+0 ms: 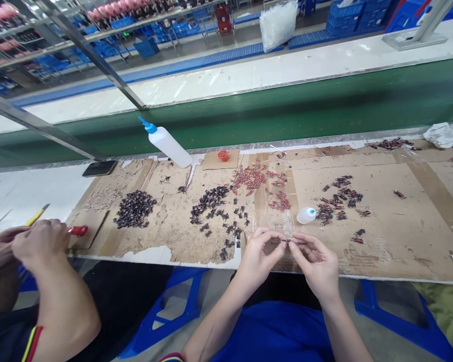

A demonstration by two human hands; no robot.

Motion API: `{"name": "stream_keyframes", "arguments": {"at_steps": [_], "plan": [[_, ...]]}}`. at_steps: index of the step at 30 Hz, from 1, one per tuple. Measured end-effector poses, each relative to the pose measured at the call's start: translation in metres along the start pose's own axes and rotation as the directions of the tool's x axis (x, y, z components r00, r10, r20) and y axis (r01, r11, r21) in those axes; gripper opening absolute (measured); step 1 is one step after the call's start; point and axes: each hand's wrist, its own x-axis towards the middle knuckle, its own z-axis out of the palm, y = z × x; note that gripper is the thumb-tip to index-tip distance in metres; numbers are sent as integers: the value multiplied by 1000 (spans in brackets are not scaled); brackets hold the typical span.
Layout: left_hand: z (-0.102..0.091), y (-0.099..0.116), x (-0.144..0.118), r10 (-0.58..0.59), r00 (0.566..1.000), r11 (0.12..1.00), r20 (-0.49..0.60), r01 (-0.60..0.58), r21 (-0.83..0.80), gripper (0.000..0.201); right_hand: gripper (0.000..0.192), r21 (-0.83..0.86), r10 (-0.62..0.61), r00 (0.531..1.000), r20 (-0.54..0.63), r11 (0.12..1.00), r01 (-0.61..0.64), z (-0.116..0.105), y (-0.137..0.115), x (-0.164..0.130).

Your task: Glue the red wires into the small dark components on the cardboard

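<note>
My left hand (258, 254) and my right hand (315, 261) meet at the table's near edge, fingertips pinching one small red-and-black part (289, 241) between them. Just beyond my hands lie scattered black parts (215, 203), a pile of red parts (254, 178) and a mixed red-and-black group (337, 198). A small white bottle (306, 215) lies on its side on the cardboard, right above my right hand.
Taped cardboard (392, 226) covers the bench. A white squeeze bottle with a blue nozzle (168, 143) lies tilted at the back, near a red cap (223, 155). A co-worker's hands (33, 244) work at the left beside another black pile (135, 208). A green conveyor belt (287, 110) runs behind.
</note>
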Motion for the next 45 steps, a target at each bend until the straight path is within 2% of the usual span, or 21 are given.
{"name": "stream_keyframes", "arguments": {"at_steps": [14,18,21,23,25,27,29,31,34,36,39,42,45], "plan": [[9,0,-6,-18,1000,1000,-17,18,22,8,35,44,-15,996,-85,999,19,5,5,-1],[11,0,-3,27,999,998,26,-28,63,9,29,-58,-77,995,-68,996,73,-3,8,2],[4,-5,3,67,998,983,19,-69,171,21,23,-227,-157,980,-120,966,127,-24,10,10],[-9,-13,10,73,994,955,-84,-46,293,21,21,-376,-283,937,-207,907,190,-42,9,17],[-25,-23,18,95,968,913,-230,7,409,12,22,-529,-434,863,-257,811,250,-55,6,23],[-41,-32,27,134,932,873,-336,50,486,13,23,-656,-557,803,-213,690,305,-60,3,29],[-53,-38,37,144,914,831,-378,96,548,12,28,-735,-627,771,-114,575,359,-56,3,34],[-57,-40,46,99,918,769,-384,175,615,10,37,-776,-657,753,-23,487,401,-46,7,41],[-56,-37,57,11,936,681,-351,249,688,11,51,-804,-648,760,50,425,415,-29,15,54],[-54,-35,62,-24,949,665,-313,249,704,14,47,-795,-617,784,74,438,420,-21,19,62],[-52,-33,65,-21,964,678,-264,208,705,18,38,-726,-580,812,69,529,440,-17,19,66],[-45,-31,59,14,980,731,-199,126,670,16,36,-571,-472,881,31,715,403,-18,14,62],[-27,-31,43,56,995,808,-77,0,589,15,40,-349,-245,968,48,904,246,-21,10,54]]}}
